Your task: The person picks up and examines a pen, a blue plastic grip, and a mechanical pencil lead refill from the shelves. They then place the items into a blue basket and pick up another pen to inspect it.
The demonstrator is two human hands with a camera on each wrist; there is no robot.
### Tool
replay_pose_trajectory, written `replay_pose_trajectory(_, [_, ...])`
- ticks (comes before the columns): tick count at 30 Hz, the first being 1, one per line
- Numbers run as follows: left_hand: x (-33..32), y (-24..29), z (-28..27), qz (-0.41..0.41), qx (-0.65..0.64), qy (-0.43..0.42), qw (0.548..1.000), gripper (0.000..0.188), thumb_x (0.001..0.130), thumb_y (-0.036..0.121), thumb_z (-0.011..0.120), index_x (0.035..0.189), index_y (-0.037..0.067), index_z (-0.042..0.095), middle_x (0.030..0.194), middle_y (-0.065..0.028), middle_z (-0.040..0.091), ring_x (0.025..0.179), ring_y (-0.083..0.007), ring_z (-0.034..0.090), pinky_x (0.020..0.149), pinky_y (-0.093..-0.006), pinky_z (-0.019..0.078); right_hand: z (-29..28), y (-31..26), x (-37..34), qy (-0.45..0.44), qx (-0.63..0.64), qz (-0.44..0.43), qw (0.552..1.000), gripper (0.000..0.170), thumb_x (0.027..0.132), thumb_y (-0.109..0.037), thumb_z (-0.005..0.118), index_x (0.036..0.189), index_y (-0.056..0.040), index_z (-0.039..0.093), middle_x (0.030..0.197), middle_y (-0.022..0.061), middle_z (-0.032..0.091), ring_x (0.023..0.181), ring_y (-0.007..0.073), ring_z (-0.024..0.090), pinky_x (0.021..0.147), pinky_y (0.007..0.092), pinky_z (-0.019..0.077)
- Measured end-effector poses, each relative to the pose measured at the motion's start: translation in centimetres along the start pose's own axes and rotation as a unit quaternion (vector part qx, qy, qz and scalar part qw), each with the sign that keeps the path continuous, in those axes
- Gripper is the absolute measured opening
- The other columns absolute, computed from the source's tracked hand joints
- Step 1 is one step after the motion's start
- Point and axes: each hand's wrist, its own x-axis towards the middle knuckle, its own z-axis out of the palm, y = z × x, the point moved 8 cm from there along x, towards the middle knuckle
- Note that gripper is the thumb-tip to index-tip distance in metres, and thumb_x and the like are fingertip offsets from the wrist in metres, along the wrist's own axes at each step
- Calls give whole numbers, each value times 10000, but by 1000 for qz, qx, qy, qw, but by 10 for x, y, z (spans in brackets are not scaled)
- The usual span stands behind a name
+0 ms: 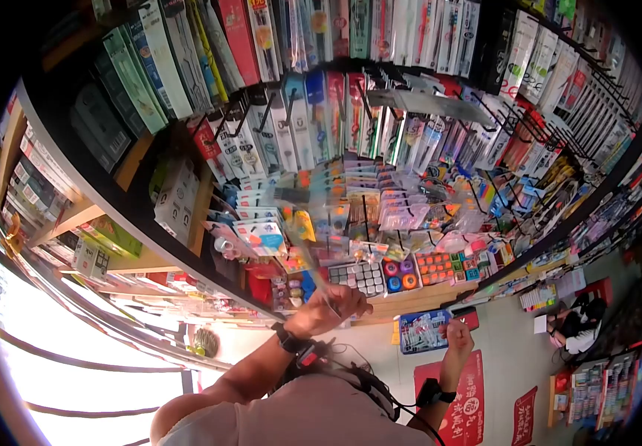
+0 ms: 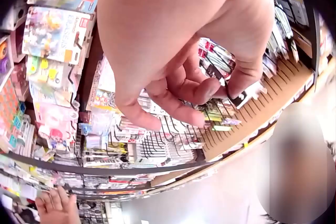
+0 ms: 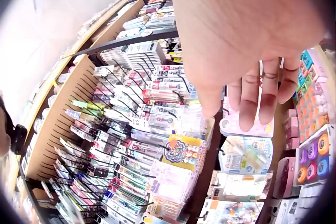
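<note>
In the head view my left hand pinches the lower end of a thin, blurred packet, which rises in front of the hanging goods. Between the thumb and bent fingers of that hand, the left wrist view shows a small black-and-white end. My right hand is held low at the right, over the floor, with nothing visible in it. Its fingers hang loosely extended before a pink packet in the right wrist view; contact cannot be told.
Stationery packs hang on black hooks ahead. Below them lie erasers or small boxes in trays. A blue basket stands on the floor near a red mat. A person sits at the right.
</note>
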Motion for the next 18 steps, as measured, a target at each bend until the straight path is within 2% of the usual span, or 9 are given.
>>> replay_pose_trajectory(3, [-5,-8,-7,7,-8,-65,998,291,829,267,749,739,73,551,788,-50,553,839,-260,546,820,-457,418,2,2,0,-2,9,11,1000,204,961,-160,606,1067,12,631,836,53,636,766,107,529,736,262,434])
replay_pose_trajectory(5, [-3,-9,3,-77,196,-84,974,197,794,133,729,744,44,561,804,-58,577,843,-243,565,778,-405,436,4,1,0,-7,10,20,1000,213,957,-165,611,1067,16,630,841,55,634,773,111,530,739,262,432])
replay_pose_trajectory(6, [-3,-7,10,-124,319,-95,935,152,758,66,708,758,20,562,805,-64,595,836,-219,580,758,-366,446,5,-2,0,-5,8,19,1000,221,955,-169,613,1071,18,630,845,55,635,776,113,530,741,262,432])
replay_pose_trajectory(7, [-3,-15,10,-97,413,-142,894,156,744,89,713,784,28,576,813,-72,592,820,-232,582,739,-353,446,5,-4,0,-4,5,18,1000,229,953,-173,616,1075,20,630,850,56,636,779,114,531,742,262,431])
replay_pose_trajectory(9, [-5,-22,6,-68,623,-127,769,136,713,88,709,790,39,608,837,-104,596,851,-296,580,787,-364,461,6,-3,-1,-6,5,22,1000,243,955,-185,620,1078,24,624,859,60,638,791,114,536,749,268,432])
replay_pose_trajectory(10, [-4,-21,9,-81,618,-121,772,150,690,99,721,774,47,609,819,-100,572,888,-307,568,822,-389,445,8,-3,0,-7,1,23,1000,244,959,-185,618,1085,24,621,865,63,638,794,116,536,754,269,431])
replay_pose_trajectory(15, [1,-24,15,-52,562,-114,817,169,653,68,719,780,31,613,739,-79,547,687,-249,553,638,-366,455,16,-3,-6,-34,6,48,998,222,979,-151,588,1113,24,615,907,84,654,848,137,564,814,277,443])
replay_pose_trajectory(17, [3,-23,20,-76,545,-116,827,172,659,22,719,803,22,624,757,-71,578,708,-215,569,648,-339,460,28,-4,-5,-77,24,40,996,212,979,-130,579,1123,21,614,915,85,657,858,144,571,820,287,453])
replay_pose_trajectory(18, [3,-24,16,-104,496,-77,859,185,667,-8,719,828,23,634,795,-60,598,734,-186,571,683,-325,468,31,1,-6,-89,8,41,995,237,998,-153,547,1144,21,613,942,96,674,886,151,593,818,295,462])
